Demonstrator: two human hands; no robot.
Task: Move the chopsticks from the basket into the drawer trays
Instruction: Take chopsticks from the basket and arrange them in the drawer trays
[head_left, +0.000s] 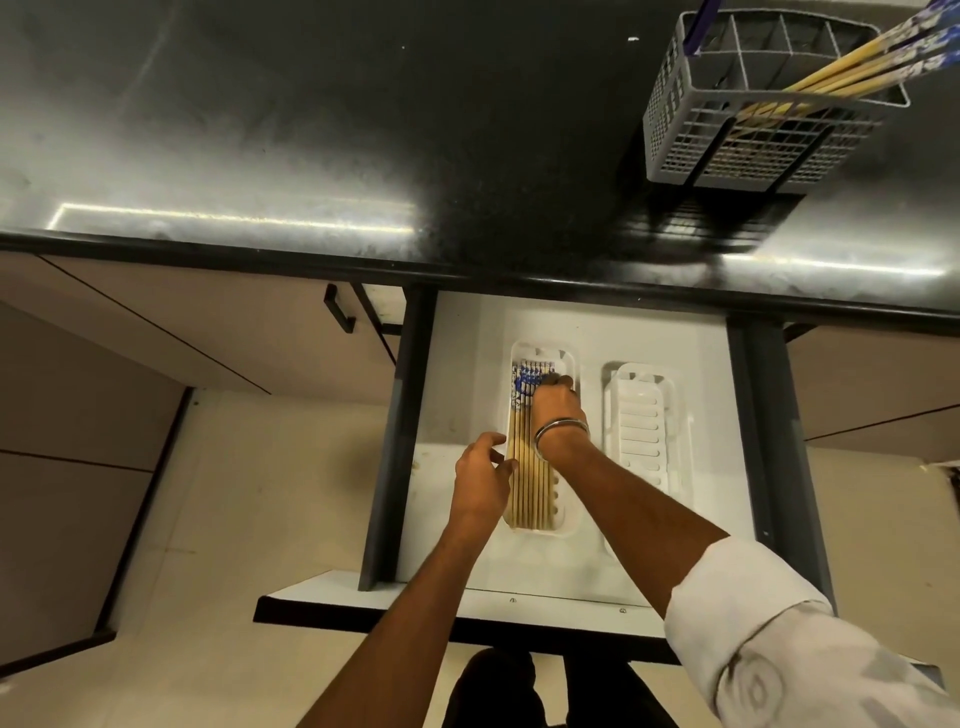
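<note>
nearest the camera, two forearms reach down into the open drawer, the right one coming out of a rolled white sleeve. the left hand lies at the left edge of the left tray, its fingers loosely curled and a little apart, fingertips touching the side of the bundle of laid chopsticks about midway along their plain wooden shafts; it seems to steady or nudge them rather than grip them. the right hand, with a metal bangle on the wrist, is further in, fingers bent down onto the blue-patterned ends; whether they pinch a stick or merely press on the ends cannot be told, since the back of the hand hides the tips. the sticks lie side by side, lengthwise, patterned ends away from the person. just to the right, the right tray holds none. the step in hand looks like squaring up a batch just set down. farther off, on the dark counter, the grey basket has more chopsticks leaning out of its right-hand compartment, so the job is partway done. the next move likely calls for letting go of the bundle, lifting a hand clear of the drawer, and reaching up and right to the basket for the rest.
</note>
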